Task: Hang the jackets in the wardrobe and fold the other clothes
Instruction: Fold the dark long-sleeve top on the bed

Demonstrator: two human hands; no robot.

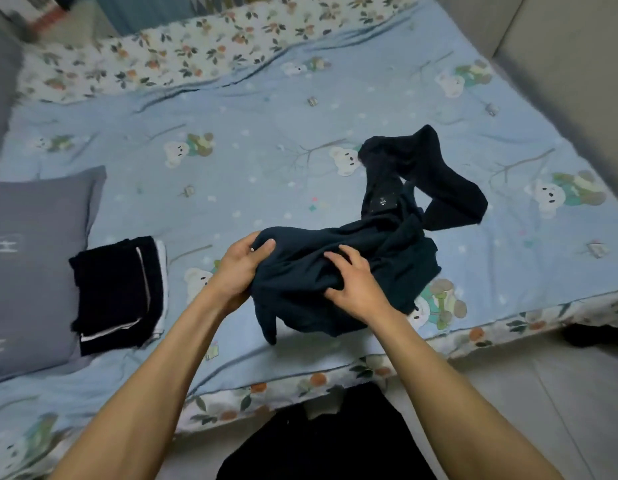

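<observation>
A crumpled dark navy garment lies on the light blue bear-print bed cover, with one long part trailing toward the far right. My left hand grips its near left edge, thumb on top of the cloth. My right hand rests on the middle of the bunched fabric, its fingers curled into the cloth. Left of my hands sits a folded stack of dark clothes with white trim.
A grey pillow lies at the left edge of the bed beside the folded stack. A floral sheet shows along the bed's far and near edges. Grey floor and a beige wall are at the right.
</observation>
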